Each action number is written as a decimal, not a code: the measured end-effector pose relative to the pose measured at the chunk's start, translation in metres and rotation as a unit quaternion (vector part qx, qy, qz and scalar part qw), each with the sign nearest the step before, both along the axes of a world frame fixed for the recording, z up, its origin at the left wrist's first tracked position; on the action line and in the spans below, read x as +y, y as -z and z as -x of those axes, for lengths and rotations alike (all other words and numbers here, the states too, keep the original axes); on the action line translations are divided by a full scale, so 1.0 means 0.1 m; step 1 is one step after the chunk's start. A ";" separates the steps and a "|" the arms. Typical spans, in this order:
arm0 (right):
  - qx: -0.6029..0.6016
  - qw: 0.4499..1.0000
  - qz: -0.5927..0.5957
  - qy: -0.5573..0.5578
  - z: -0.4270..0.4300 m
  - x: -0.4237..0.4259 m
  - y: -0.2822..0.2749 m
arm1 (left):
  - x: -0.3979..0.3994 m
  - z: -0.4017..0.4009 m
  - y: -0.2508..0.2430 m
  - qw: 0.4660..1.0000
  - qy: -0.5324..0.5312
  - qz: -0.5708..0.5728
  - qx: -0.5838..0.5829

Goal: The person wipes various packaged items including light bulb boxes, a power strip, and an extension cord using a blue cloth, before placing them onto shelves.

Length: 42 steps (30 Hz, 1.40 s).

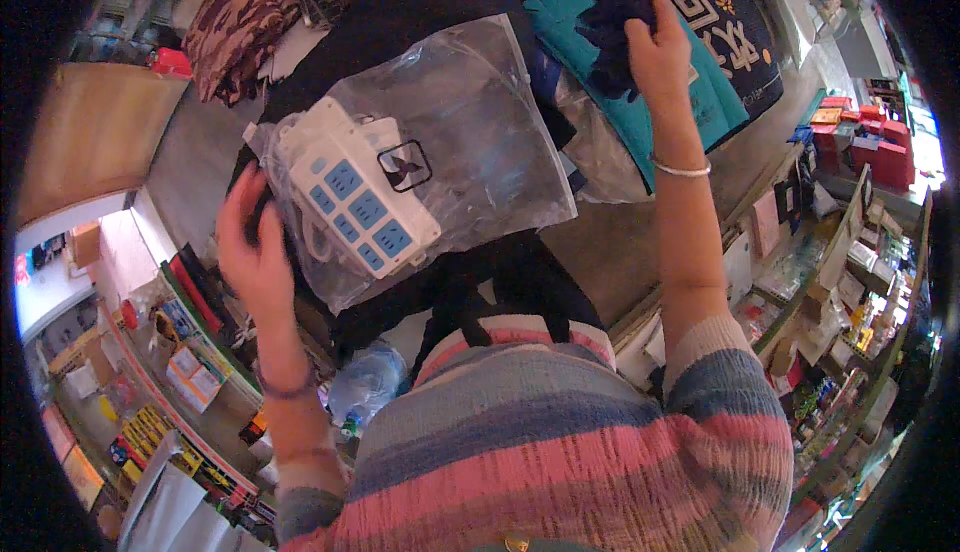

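A clear plastic bag (480,154) lies on black cloth (397,11) in front of me, with a white power strip (360,207) with blue sockets and its cord inside. Close to the bag's left edge is my left hand (255,244), fingers apart and slightly blurred; it seems to hold nothing. At the upper right my right hand (660,49) grips a bunched dark blue cloth (615,26) above a teal package (705,86). Whether the cloth is a glove or something else I cannot tell.
Patterned brown fabric (240,26) lies at the upper left, near a brown board (105,124). A black printed mat or bag (750,41) is beyond the teal package. Shelves of goods flank both sides, with red boxes (885,147) at right. A large plastic bottle (367,383) stands near my waist.
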State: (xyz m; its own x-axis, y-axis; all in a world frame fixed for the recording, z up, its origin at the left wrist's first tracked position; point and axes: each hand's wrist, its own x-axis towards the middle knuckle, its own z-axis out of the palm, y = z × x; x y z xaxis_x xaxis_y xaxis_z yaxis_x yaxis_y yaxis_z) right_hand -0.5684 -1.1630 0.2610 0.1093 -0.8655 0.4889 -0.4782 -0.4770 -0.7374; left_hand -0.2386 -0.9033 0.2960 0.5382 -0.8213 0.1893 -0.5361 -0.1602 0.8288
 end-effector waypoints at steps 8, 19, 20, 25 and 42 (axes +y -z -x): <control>-0.062 0.989 -0.095 -0.096 -0.09 0.31 0.02 | -2.45 0.72 0.76 0.900 0.329 -0.168 -0.233; 0.125 0.963 -0.091 -0.221 -0.68 0.49 0.84 | -2.88 0.81 1.09 0.919 0.325 -0.220 0.022; 0.134 0.955 -0.114 -0.237 -0.65 0.62 0.82 | -2.85 0.81 1.09 0.923 0.319 -0.216 0.009; 0.291 0.821 -0.255 -0.420 -0.08 1.35 0.91 | -2.84 0.83 1.10 0.930 0.303 -0.194 0.079; 0.281 0.824 -0.102 -0.481 -0.01 1.48 0.85 | -2.92 0.60 1.43 0.915 0.294 -0.256 0.101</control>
